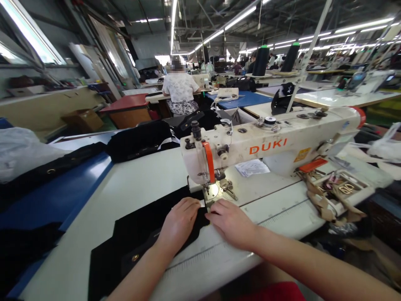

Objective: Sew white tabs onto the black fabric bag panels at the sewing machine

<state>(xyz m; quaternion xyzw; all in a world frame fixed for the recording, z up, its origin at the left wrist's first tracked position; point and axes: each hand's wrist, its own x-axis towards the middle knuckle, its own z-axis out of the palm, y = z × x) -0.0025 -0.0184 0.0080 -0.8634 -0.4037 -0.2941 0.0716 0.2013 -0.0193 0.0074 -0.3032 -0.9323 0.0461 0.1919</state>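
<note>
White table (140, 179): left hand (181, 217) partly hides black fabric (138, 225).

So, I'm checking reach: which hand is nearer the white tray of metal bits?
Right. The right hand is at the right edge of the black fabric, left of the tray; the left hand is on the fabric, farther left.

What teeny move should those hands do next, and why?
Perhaps nudge the black cloth gently toward the needle plate of the sewing machine: the left hand lies on the cloth by a small white piece, the right hand is at the cloth's edge, and both are close to the plate.
</note>
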